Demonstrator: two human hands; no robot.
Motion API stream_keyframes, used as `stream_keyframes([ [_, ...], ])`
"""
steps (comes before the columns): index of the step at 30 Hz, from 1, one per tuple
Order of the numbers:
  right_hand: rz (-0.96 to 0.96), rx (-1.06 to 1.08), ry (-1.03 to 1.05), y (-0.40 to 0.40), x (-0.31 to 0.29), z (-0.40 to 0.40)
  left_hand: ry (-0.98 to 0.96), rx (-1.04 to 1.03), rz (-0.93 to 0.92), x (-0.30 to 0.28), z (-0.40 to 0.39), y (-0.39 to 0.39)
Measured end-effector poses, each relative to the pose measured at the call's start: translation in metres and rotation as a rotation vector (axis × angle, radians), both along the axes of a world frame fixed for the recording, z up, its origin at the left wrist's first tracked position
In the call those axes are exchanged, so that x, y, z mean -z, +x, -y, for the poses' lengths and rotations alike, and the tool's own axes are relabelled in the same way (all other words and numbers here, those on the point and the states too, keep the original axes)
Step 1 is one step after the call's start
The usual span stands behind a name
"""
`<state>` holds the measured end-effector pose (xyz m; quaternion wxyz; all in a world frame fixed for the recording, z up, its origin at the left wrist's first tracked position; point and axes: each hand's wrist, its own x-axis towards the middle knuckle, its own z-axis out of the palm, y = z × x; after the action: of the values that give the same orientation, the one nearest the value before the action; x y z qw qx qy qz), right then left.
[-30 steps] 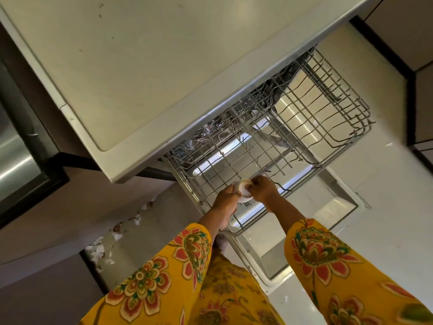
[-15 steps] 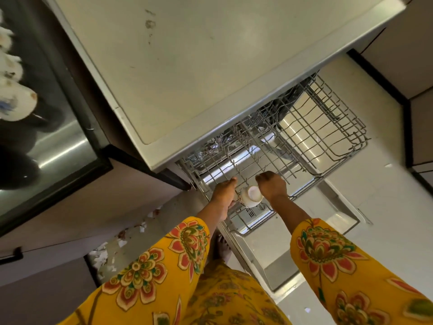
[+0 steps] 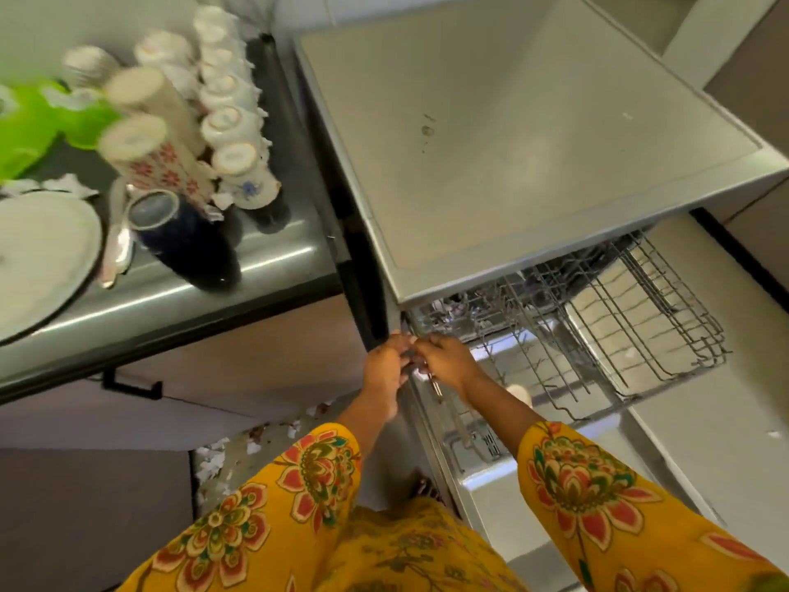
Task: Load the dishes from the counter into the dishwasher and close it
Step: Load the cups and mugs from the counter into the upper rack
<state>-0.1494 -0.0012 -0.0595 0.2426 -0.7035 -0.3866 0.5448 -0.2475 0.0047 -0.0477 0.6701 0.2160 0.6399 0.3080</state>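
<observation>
Your left hand (image 3: 384,371) and right hand (image 3: 448,363) meet, fingers curled at the rack (image 3: 619,335) edge, the grip's contents hidden, the white cup (image 3: 518,393) just beside.

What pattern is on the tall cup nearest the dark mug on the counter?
Red flower motifs on a cream body: the tall cup, upside down. Head view only; it is blurred.

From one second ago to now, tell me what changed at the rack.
The small white cup, held between both hands earlier, now sits in the rack, released. The left hand and right hand moved to the rack's near-left corner, fingers curled together there. The rack stays pulled out, the door open.
</observation>
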Motion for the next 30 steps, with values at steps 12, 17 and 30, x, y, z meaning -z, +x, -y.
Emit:
stream_keyframes([
  [12, -0.31, -0.015, 0.34, -0.089, -0.118, -0.072, 0.463, -0.251, -0.042, -0.11, -0.051, -0.11],
  [17, -0.293, 0.066, 0.38, -0.115, -0.142, -0.122, 0.514, -0.329, -0.02, -0.125, -0.105, -0.125],
  [30, -0.288, 0.044, 0.334, -0.152, -0.149, -0.181, 0.493, -0.254, -0.003, -0.113, -0.18, -0.122],
])
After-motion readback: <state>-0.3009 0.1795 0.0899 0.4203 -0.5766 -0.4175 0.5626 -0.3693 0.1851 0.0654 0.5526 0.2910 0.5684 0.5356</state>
